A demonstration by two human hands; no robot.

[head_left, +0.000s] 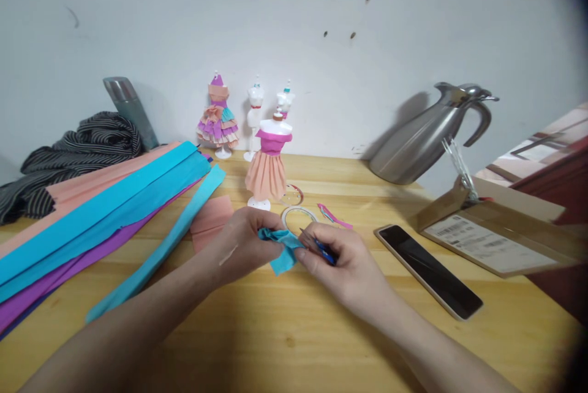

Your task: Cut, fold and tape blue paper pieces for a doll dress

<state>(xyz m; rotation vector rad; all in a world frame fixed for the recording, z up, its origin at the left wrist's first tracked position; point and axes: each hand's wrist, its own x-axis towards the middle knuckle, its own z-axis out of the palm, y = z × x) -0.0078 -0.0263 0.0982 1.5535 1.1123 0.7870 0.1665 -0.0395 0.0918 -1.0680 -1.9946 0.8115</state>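
My left hand (250, 237) is closed on a small folded piece of turquoise crepe paper (285, 258), pinching its left side. My right hand (342, 264) pinches the paper's right edge between thumb and finger. Blue-handled scissors (327, 253) are tucked in that same hand, their thin tip pointing left above the paper; most of them is hidden by the fingers. Just behind the hands stands a small white dress form (275, 127) with a magenta top and a pleated peach skirt (266, 175). A roll of tape (298, 212) lies beside its base.
Long crepe paper strips (105, 197) and a narrow turquoise strip (160, 252) lie left, near peach pieces (211, 221). Other dress forms (218, 117) stand by the wall. Rightward are a phone (429, 270), a cardboard box (491, 234) and a steel jug (422, 133).
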